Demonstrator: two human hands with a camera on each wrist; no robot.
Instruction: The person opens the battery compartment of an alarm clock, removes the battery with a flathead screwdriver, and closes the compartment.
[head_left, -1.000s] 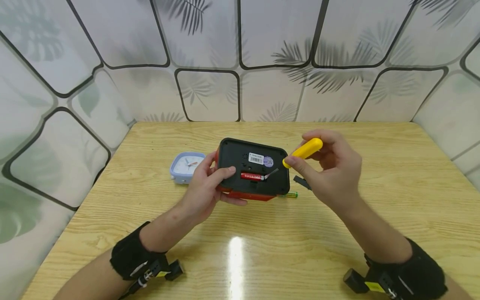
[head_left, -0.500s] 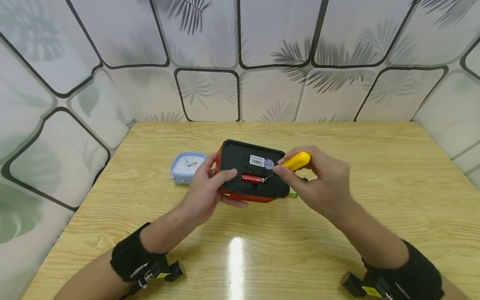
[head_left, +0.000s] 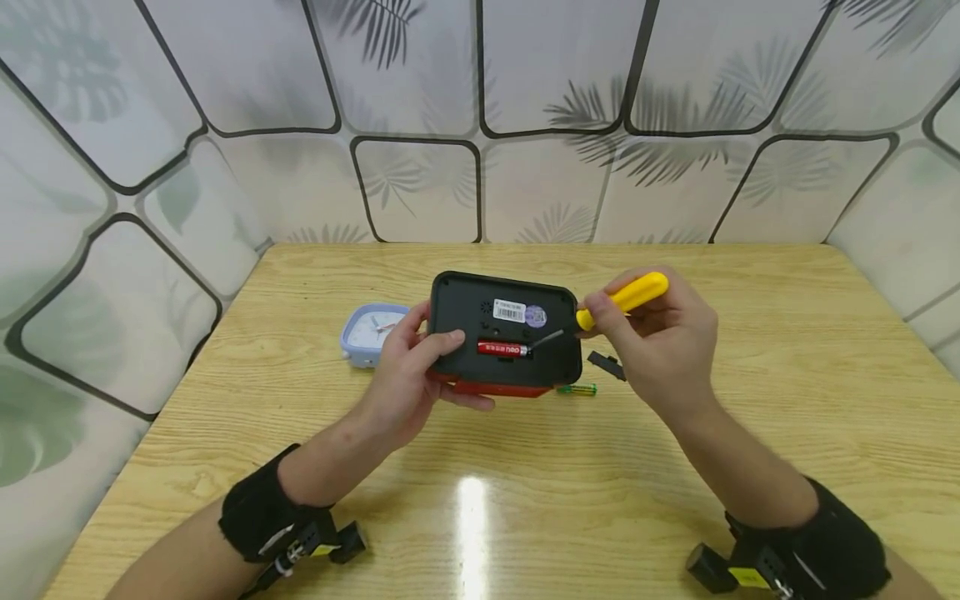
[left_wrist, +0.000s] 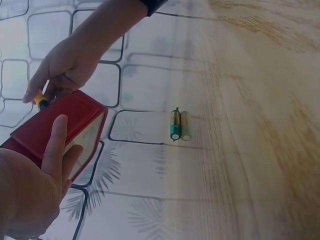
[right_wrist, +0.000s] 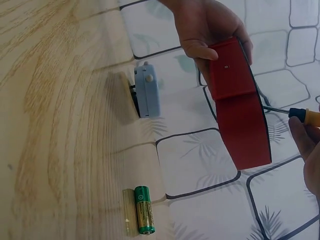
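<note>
- The pale blue clock (head_left: 367,328) stands on the surface (head_left: 420,517) just beyond your left hand; swing that hand back carelessly and you could knock it over.
- Your left hand (head_left: 405,367) grips one end of the red-and-black case (head_left: 457,298), thumb on the black back, holding it above the surface. With the other end unsupported, a hard push there could twist it loose.
- The red battery (head_left: 503,348) lies uncovered in the case's back; pry abruptly and it may spring out and roll away.
- The screwdriver (head_left: 637,292) has its tip at that battery's right end; I cannot tell whether they touch. If it slips, it could scratch the wrapper or bend a contact.
- The green battery (head_left: 577,389) lies on the surface, round enough to roll if bumped.
- The small dark cover (head_left: 606,364) lies near your working wrist, so a low sweep could send it off.
- Your right hand (head_left: 667,346) pinches the yellow handle between thumb and fingers; too light a pinch lets the tool turn.
</note>
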